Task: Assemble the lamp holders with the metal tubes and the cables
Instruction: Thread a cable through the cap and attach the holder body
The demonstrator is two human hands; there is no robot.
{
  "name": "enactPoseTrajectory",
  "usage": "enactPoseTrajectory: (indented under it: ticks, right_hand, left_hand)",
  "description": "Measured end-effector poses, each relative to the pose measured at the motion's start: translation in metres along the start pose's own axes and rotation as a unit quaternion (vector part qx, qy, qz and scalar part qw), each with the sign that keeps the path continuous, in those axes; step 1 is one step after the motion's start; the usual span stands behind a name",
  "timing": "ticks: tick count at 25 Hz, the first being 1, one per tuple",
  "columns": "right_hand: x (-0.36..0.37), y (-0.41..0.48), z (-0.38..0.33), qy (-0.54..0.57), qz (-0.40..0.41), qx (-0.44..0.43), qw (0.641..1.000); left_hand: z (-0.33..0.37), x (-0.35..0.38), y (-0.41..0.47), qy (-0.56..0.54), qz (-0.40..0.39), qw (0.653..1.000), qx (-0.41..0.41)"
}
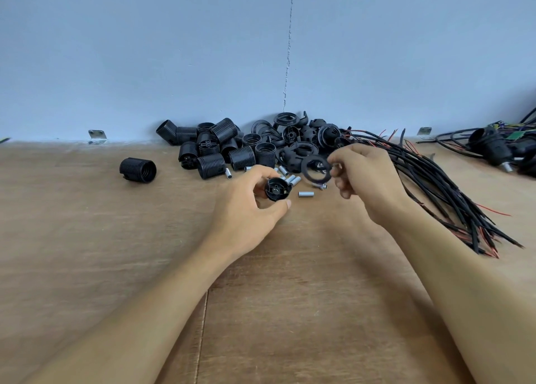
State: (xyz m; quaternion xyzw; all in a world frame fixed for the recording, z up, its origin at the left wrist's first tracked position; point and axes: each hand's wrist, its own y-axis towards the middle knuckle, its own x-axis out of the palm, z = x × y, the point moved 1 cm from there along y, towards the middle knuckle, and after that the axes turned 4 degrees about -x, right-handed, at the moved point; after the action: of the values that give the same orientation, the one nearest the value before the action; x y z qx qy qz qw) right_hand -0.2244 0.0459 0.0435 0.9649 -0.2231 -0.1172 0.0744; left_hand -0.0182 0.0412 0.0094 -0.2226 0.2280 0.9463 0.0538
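Note:
My left hand (255, 206) grips a small black lamp-holder cap (277, 189) between thumb and fingers, its open side facing me with a metal part inside. My right hand (365, 177) pinches a flat black ring (316, 170) by its right edge, just up and right of the cap. Several short metal tubes (306, 194) lie on the wooden table between and behind the two hands. A bundle of black cables (441, 186) with red wire ends fans out to the right of my right hand.
A heap of black threaded holder bodies (220, 148) and caps (298, 140) lies against the blue wall. One threaded body (137, 170) sits apart at the left. Assembled holders with cables (493, 148) lie at the far right. Two metal brackets (97, 136) hold the wall's base.

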Motion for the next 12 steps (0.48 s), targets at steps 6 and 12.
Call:
enactPoseTrajectory:
  ticks: [6, 12]
  right_hand:
    - [0.028, -0.019, -0.01, 0.175, -0.103, -0.03, 0.979]
    - [0.038, -0.028, -0.006, 0.126, -0.106, -0.099, 0.981]
  left_hand:
    - [-0.006, 0.001, 0.003, -0.029, 0.012, 0.999, -0.008]
    - [-0.007, 0.002, 0.005, -0.014, 0.021, 1.0, -0.002]
